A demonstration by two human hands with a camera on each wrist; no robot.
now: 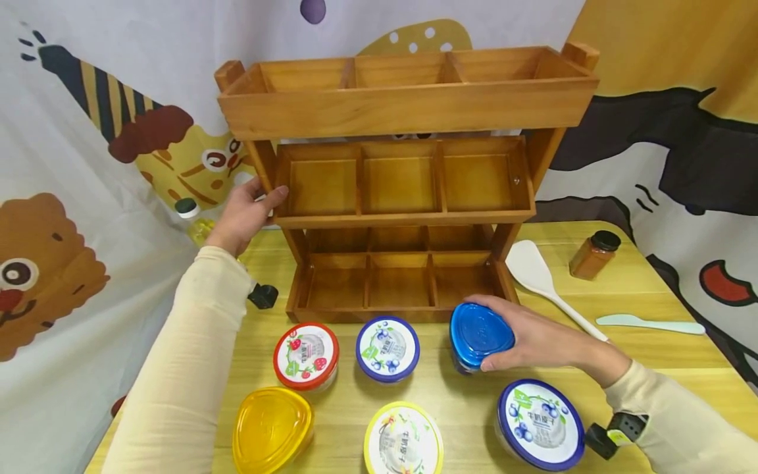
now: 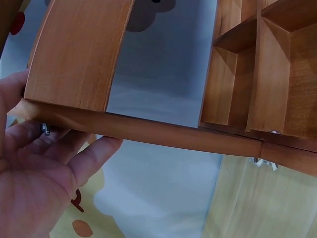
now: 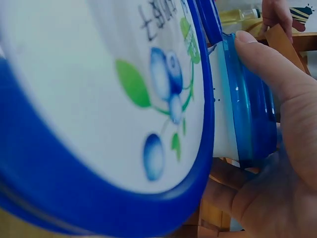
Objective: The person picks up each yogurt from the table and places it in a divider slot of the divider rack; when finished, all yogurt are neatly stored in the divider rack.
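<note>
A three-tier wooden rack (image 1: 408,108) with divided trays stands at the back of the table. My left hand (image 1: 247,214) grips its left upright; in the left wrist view the thumb lies on one side of the wooden post (image 2: 163,135) and the fingers reach under the other. My right hand (image 1: 533,332) holds a small tub with a blue, rounded-triangle lid (image 1: 481,334), thumb and fingers on opposite sides of it, just before the bottom tray (image 1: 349,315). Close to the right wrist is a round blueberry-print tub (image 1: 541,424), which fills much of the right wrist view.
Nearby stand a red-rimmed strawberry tub (image 1: 306,356), another blueberry tub (image 1: 387,349), a yellow-rimmed tub (image 1: 404,440) and a yellow-lidded tub (image 1: 272,429). At right lie a white spatula (image 1: 531,264), a pale knife (image 1: 651,324) and a spice jar (image 1: 594,255). A bottle (image 1: 195,220) is behind my left hand.
</note>
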